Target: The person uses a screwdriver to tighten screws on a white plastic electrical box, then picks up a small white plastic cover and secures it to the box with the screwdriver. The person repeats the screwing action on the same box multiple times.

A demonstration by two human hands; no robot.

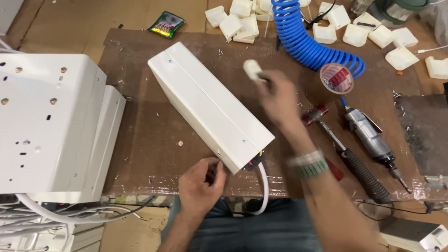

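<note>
A long white metal box [210,105] lies slanted on the brown board, with a white cable [264,186] coming out of its near end. My left hand [201,184] rests at the board's front edge by that near corner, fingers curled on a small dark part. My right hand [276,98] hovers blurred over the box's right side, holding a small white plastic piece [252,70] in its fingertips.
White metal housings [51,126] with loose wires are stacked at the left. A blue coiled air hose [305,44], tape roll [336,78], hammer [345,156] and pneumatic screwdriver [373,142] lie right. Several white plastic pieces [242,21] are scattered along the back.
</note>
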